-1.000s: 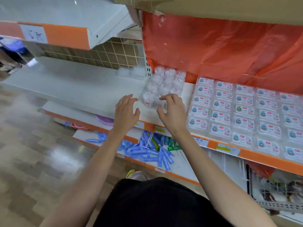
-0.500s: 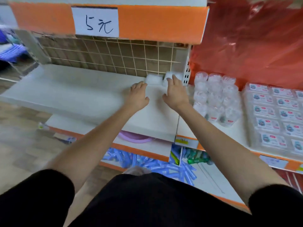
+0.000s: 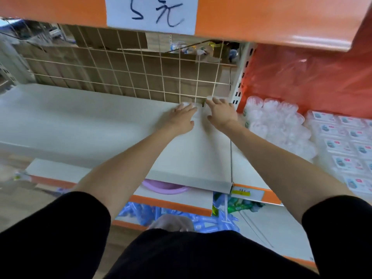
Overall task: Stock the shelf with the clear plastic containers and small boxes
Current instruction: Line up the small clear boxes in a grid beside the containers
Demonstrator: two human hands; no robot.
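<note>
Since both hands left the batch of clear cups to the right of the wire grid a second ago, we now log them at the grid's foot, at its right end. Item: two clear plastic containers, side by side, hard against or just short of the grid's lowest wire; which, we cannot tell. They stood there already, so we count no new stock placed in this interval. Item: left hand, fingers stretched flat over the left-hand container, not curled round it. Item: right hand, fingers likewise straight, tips laid on top of the right-hand container. We enter both as spread and pressing rather than gripping. Item: white shelf, running forward and left from the grid. Item: small boxes, in labelled rows, farther right of the grid than the cups. Item: handwritten price sign, above the grid. Our judgement: work has passed from the cups to this back corner, and the two containers are being squared against the grid to start a row, with most stocking still ahead.
</note>
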